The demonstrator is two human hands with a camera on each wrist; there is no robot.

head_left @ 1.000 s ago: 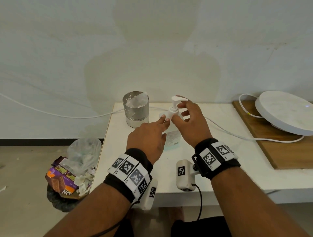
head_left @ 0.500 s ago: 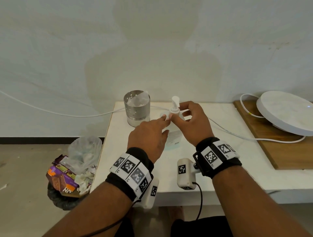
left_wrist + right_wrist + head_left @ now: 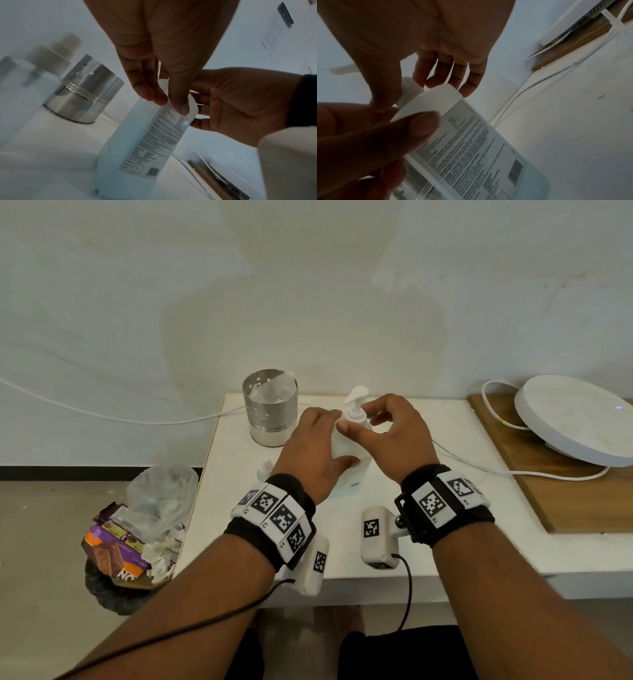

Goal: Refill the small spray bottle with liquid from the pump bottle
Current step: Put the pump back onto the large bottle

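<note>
The pump bottle, pale blue with a white label, stands upright mid-table. My left hand grips its shoulder, thumb on the label side. My right hand pinches the white pump collar between thumb and fingers, just under the pump head. In the right wrist view the collar sits between my right thumb and fingers, with the left thumb pressed on the bottle's shoulder. The small spray bottle stands untouched on the table, left of my left hand, and shows blurred in the left wrist view.
A perforated steel cup holding tissue stands at the table's back left. A white cable runs behind the bottle to a round white device on a wooden board at right. A full rubbish bag sits on the floor left.
The pump head has turned from pointing right to pointing away and left under my right fingers. My left hand has slid from the collar down onto the bottle's shoulder.
</note>
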